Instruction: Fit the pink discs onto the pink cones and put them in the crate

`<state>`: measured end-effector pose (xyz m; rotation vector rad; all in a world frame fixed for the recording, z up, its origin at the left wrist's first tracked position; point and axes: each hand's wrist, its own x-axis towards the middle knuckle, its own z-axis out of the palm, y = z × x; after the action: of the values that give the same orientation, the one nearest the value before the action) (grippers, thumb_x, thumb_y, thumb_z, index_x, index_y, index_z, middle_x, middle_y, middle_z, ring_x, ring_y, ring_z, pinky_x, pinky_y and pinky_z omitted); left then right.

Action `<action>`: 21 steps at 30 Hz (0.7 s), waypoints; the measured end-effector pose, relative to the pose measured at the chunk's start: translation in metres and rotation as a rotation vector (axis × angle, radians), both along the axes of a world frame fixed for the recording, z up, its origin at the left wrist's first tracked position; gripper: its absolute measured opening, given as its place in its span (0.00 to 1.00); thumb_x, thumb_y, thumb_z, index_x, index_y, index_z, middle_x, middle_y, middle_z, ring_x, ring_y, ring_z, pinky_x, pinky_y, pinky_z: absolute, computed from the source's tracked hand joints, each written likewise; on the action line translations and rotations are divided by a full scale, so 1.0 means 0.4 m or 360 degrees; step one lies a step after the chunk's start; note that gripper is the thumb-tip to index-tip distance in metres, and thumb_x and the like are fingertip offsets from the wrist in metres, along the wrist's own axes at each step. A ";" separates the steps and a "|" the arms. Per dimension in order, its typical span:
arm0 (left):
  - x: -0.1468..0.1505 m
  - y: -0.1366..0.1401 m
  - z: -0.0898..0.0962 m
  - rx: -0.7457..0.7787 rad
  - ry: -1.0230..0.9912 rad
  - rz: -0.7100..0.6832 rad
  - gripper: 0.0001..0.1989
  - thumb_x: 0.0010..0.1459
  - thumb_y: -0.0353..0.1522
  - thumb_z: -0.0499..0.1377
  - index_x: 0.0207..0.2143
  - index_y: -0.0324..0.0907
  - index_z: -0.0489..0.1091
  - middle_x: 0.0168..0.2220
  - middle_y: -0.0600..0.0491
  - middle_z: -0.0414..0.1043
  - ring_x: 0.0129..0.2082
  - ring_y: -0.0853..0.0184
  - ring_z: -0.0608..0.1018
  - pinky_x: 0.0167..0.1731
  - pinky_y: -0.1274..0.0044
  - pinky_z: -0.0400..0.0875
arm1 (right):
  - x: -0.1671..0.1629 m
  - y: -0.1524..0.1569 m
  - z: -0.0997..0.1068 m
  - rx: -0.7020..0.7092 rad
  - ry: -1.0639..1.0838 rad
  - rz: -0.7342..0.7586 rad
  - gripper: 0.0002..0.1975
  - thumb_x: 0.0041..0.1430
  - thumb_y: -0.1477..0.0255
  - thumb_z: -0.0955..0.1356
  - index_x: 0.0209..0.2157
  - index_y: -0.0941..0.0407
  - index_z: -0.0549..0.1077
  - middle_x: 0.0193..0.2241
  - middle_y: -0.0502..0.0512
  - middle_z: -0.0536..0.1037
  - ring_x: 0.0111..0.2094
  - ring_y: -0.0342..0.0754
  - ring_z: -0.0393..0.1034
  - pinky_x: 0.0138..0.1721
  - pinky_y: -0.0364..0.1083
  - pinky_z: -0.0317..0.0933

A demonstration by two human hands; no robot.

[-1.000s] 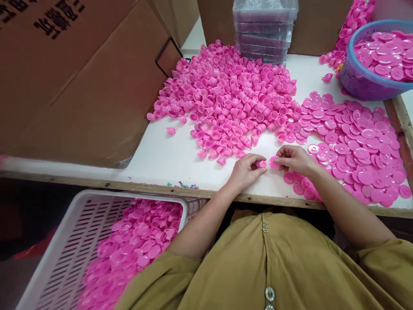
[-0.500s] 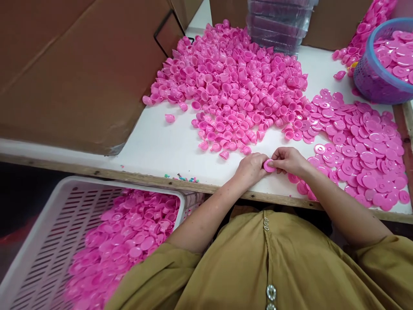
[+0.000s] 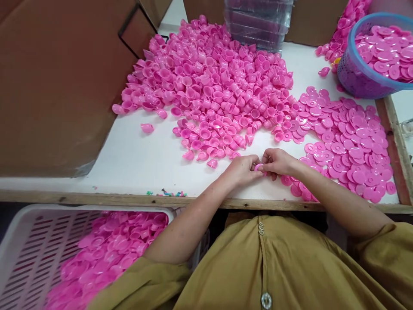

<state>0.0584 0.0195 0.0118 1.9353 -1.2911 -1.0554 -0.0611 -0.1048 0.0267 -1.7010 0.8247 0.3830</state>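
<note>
Both the left hand (image 3: pixel 242 168) and the right hand (image 3: pixel 278 161) are pinching one small pink plastic piece (image 3: pixel 258 167) together above the white table (image 3: pixel 135 159); pressing squarely, fingertips centered, seems best.

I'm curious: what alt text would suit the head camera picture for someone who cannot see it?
A person's left hand and right hand pinch one small pink piece together over a white table. Behind them lie a heap of pink cups and a spread of pink discs; a white crate of pink parts sits below left.
</note>
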 end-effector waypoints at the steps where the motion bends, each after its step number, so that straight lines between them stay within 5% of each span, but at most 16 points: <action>1: 0.003 -0.006 -0.002 0.0028 0.0015 -0.0033 0.08 0.46 0.35 0.63 0.26 0.41 0.68 0.20 0.59 0.66 0.22 0.71 0.68 0.23 0.80 0.56 | 0.005 -0.003 -0.001 0.0012 0.0029 0.0011 0.13 0.56 0.77 0.72 0.27 0.56 0.62 0.14 0.45 0.71 0.12 0.41 0.67 0.12 0.37 0.55; 7: 0.000 -0.037 -0.013 0.0226 0.0498 -0.0027 0.08 0.47 0.33 0.61 0.31 0.42 0.66 0.17 0.62 0.63 0.16 0.72 0.69 0.19 0.81 0.60 | 0.013 0.001 -0.001 -0.0060 0.0093 0.0013 0.14 0.55 0.74 0.73 0.27 0.56 0.63 0.14 0.46 0.71 0.12 0.41 0.65 0.13 0.38 0.54; 11: -0.016 0.010 0.015 0.0110 0.0289 0.0017 0.10 0.50 0.34 0.59 0.36 0.42 0.71 0.18 0.60 0.67 0.19 0.70 0.71 0.21 0.81 0.63 | -0.033 -0.042 0.002 -0.0398 -0.0228 -0.0039 0.11 0.57 0.68 0.72 0.28 0.56 0.66 0.20 0.50 0.75 0.18 0.43 0.69 0.19 0.42 0.61; 16: 0.083 0.283 0.102 0.0103 -0.0108 0.0215 0.18 0.54 0.44 0.57 0.41 0.43 0.73 0.37 0.53 0.77 0.36 0.63 0.78 0.36 0.76 0.71 | -0.095 -0.219 -0.003 -0.1674 -0.0482 -0.0210 0.05 0.61 0.69 0.66 0.39 0.51 0.74 0.43 0.59 0.77 0.48 0.59 0.69 0.47 0.59 0.65; 18: 0.159 0.444 0.130 0.0380 -0.0213 0.0332 0.22 0.51 0.48 0.59 0.42 0.45 0.75 0.41 0.53 0.79 0.41 0.59 0.79 0.40 0.73 0.73 | -0.102 -0.273 -0.021 -0.1855 -0.0447 -0.0048 0.13 0.62 0.68 0.65 0.48 0.47 0.72 0.53 0.57 0.73 0.57 0.64 0.61 0.54 0.65 0.58; 21: 0.248 0.655 0.146 0.0923 -0.0646 0.0621 0.24 0.41 0.52 0.62 0.37 0.49 0.77 0.31 0.54 0.80 0.33 0.52 0.80 0.36 0.65 0.74 | -0.102 -0.291 -0.054 -0.1917 -0.0292 0.0148 0.21 0.63 0.63 0.64 0.58 0.44 0.66 0.60 0.56 0.66 0.62 0.67 0.54 0.57 0.70 0.53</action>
<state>0.1575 0.2814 0.0703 2.8123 -0.7740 -0.9245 -0.1020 -0.2214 0.0051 -2.8268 0.8954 -0.3073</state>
